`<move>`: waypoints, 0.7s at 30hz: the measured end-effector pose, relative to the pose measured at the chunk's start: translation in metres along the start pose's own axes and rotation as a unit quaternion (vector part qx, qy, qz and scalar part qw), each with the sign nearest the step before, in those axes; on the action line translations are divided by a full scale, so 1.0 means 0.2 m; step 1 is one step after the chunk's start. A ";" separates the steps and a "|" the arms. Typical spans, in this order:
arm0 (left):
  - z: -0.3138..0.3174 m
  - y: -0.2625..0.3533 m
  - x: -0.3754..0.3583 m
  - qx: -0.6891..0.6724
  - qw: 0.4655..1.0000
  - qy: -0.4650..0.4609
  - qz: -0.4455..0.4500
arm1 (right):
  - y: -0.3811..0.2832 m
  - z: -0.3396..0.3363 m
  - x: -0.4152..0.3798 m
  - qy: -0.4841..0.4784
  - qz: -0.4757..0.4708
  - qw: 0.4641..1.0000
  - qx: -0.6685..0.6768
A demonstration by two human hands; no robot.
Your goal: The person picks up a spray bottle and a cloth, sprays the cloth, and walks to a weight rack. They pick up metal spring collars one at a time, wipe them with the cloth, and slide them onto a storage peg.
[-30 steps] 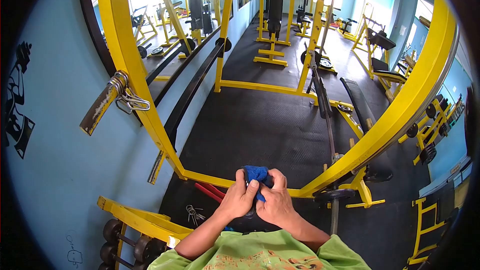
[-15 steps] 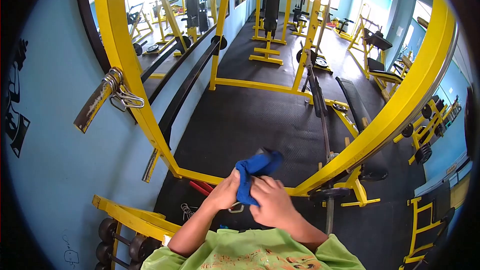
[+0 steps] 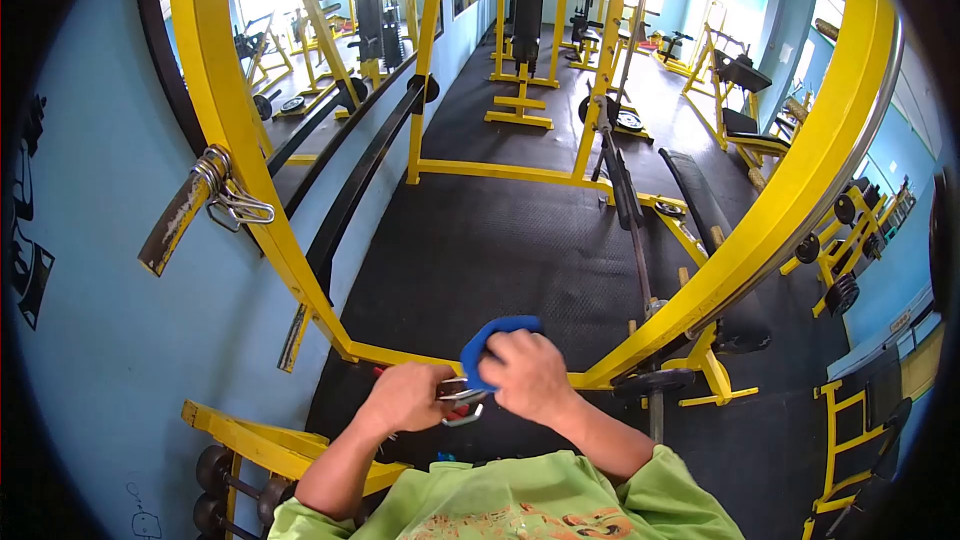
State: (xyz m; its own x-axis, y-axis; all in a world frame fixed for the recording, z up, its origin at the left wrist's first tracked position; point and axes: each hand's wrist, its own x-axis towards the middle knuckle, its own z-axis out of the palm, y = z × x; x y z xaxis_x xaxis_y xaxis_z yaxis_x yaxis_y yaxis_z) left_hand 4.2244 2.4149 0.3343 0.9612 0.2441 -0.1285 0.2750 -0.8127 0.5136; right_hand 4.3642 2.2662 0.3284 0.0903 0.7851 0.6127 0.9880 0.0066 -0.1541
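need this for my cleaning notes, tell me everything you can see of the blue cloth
The blue cloth is plain, strong blue and looks like soft fabric. It is bunched and held up in the air above the dark floor. The right hand grips it and hides much of it; one part shows above the fingers, the rest curves down beside them towards the metal clip in the left hand. Its full shape, and whether it touches the clip, I can't tell.

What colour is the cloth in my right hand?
The cloth in your right hand is blue, seen best in the current head view.
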 end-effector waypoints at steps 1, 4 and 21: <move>-0.01 0.01 0.00 0.001 1.000 -0.001 -0.002 | -0.02 0.00 0.01 -0.041 -0.096 0.994 -0.036; -0.08 0.08 0.00 0.150 0.986 -0.077 -0.002 | -0.03 0.06 -0.05 -0.098 -0.130 0.986 -0.032; 0.31 -0.09 0.02 -0.418 0.866 0.239 -0.132 | -0.09 0.23 -0.18 0.026 0.327 0.884 0.333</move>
State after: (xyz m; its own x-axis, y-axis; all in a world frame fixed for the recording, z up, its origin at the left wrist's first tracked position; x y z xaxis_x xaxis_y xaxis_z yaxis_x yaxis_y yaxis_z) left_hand 4.2255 2.3976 0.2712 0.6934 0.7170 -0.0715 0.1798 -0.0760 0.9808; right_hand 4.3374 2.2663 0.2739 0.6378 0.7263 0.2564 0.4308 -0.0604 -0.9004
